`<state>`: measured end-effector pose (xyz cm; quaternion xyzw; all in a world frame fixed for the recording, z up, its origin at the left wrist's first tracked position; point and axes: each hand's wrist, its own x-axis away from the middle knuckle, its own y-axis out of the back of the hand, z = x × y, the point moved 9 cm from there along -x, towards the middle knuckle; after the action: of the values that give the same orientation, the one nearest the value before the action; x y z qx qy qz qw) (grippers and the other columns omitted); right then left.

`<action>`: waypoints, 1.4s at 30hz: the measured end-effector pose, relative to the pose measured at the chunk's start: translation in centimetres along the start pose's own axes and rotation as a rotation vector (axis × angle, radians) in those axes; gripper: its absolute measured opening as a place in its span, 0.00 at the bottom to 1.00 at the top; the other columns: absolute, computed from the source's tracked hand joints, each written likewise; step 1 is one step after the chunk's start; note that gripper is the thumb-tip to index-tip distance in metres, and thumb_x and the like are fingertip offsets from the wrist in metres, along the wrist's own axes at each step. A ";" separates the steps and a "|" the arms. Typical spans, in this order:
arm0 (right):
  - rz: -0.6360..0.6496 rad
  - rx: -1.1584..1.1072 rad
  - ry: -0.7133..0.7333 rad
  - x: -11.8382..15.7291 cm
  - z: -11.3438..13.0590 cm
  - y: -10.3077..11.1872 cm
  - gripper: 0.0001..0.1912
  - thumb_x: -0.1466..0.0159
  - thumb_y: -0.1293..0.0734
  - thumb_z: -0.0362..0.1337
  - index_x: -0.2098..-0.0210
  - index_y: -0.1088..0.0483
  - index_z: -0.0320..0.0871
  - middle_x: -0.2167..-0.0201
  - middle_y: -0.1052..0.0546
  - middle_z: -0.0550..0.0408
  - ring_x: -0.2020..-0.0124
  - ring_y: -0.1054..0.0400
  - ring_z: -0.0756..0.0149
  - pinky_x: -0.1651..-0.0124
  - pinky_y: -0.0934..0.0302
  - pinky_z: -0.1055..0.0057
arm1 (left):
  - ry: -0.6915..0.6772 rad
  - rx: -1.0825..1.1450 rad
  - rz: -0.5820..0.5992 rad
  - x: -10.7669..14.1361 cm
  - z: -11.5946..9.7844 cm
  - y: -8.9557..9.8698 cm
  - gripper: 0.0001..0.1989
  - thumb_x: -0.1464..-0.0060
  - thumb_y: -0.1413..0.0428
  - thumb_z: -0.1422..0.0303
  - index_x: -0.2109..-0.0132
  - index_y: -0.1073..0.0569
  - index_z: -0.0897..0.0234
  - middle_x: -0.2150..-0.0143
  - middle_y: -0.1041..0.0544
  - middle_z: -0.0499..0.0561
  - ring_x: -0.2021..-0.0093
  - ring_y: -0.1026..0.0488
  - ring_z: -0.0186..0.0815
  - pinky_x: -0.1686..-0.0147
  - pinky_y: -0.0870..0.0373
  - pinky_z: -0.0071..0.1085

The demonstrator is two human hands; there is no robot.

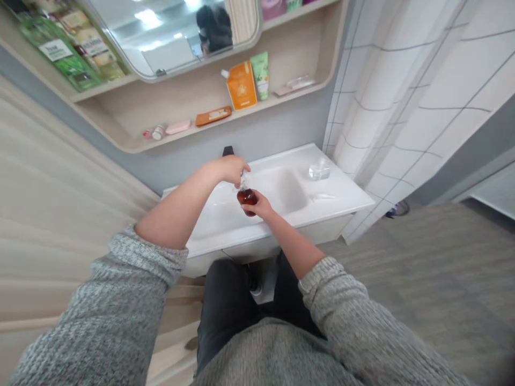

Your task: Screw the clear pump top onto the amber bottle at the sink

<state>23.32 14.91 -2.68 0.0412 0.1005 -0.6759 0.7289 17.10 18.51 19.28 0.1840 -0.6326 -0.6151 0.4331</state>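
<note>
Over the white sink (293, 187), my right hand (262, 206) wraps round the body of a small rounded bottle (247, 199) with dark red-brown liquid in it. The bottle is slightly tilted, its neck pointing away from me. From above, my left hand (233, 169) closes its fingers on the clear top (243, 182) of the bottle. Whether that top is a cap or a pump I cannot make out, as the fingers partly cover it. A black faucet (228, 151) stands just behind my left hand.
On the counter's right stands a clear container (319, 170), with a whitish tube-like item (323, 197) nearer me. The shelf (181, 136) above holds an orange pouch (241, 86), a green tube (260, 76) and an orange-brown tray (213, 116). A mirror (173, 37) and large green bottle (60, 53) are higher up.
</note>
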 end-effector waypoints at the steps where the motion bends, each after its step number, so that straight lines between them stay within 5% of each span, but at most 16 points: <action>1: 0.000 0.003 -0.002 0.0 0.0 0.0 0.42 0.51 0.16 0.48 0.39 0.24 0.46 0.45 0.15 0.50 0.45 0.21 0.49 0.35 0.29 0.50 | -0.009 0.008 -0.008 0.0 0.0 0.0 0.46 0.59 0.24 0.62 0.30 0.21 0.52 0.40 0.14 0.52 0.40 0.19 0.49 0.36 0.29 0.33; 15: 0.025 0.001 0.003 0.0 -0.2 -0.1 0.43 0.50 0.15 0.49 0.37 0.24 0.47 0.46 0.15 0.50 0.47 0.21 0.50 0.36 0.28 0.50 | 0.005 0.026 -0.044 0.8 0.6 -0.3 0.46 0.59 0.24 0.63 0.30 0.21 0.53 0.38 0.15 0.53 0.38 0.20 0.51 0.38 0.28 0.33; 27: 0.074 0.035 -0.031 0.1 -0.9 -0.5 0.45 0.51 0.15 0.47 0.36 0.24 0.48 0.49 0.14 0.52 0.49 0.19 0.52 0.39 0.26 0.50 | 0.069 0.310 -0.212 4.3 4.3 -3.1 0.46 0.59 0.25 0.61 0.30 0.21 0.55 0.38 0.17 0.52 0.42 0.19 0.50 0.41 0.25 0.36; 31: 0.103 0.034 -0.033 0.1 -0.7 -0.7 0.44 0.51 0.15 0.47 0.37 0.24 0.47 0.49 0.14 0.51 0.49 0.19 0.51 0.38 0.26 0.50 | 0.116 0.616 -0.319 5.6 6.9 -6.3 0.44 0.61 0.26 0.62 0.33 0.20 0.58 0.40 0.17 0.55 0.45 0.20 0.47 0.41 0.24 0.40; 37: 0.102 0.002 -0.004 0.3 0.0 -0.8 0.43 0.52 0.15 0.48 0.39 0.23 0.47 0.46 0.15 0.50 0.45 0.21 0.49 0.34 0.30 0.49 | 0.162 1.334 -0.571 9.0 8.9 -13.9 0.51 0.66 0.25 0.64 0.31 0.27 0.57 0.42 0.22 0.56 0.43 0.22 0.46 0.47 0.22 0.40; 42: 0.101 0.009 -0.019 0.5 -0.1 -0.6 0.44 0.52 0.15 0.48 0.39 0.24 0.46 0.46 0.15 0.49 0.45 0.21 0.48 0.34 0.30 0.50 | 0.212 1.735 -0.795 12.8 9.3 -21.1 0.39 0.62 0.27 0.63 0.41 0.27 0.54 0.39 0.23 0.54 0.37 0.24 0.48 0.43 0.23 0.42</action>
<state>22.72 14.38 -2.86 0.0432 0.0881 -0.6390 0.7629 -3.59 10.79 4.87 0.6963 -0.7165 -0.0148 -0.0389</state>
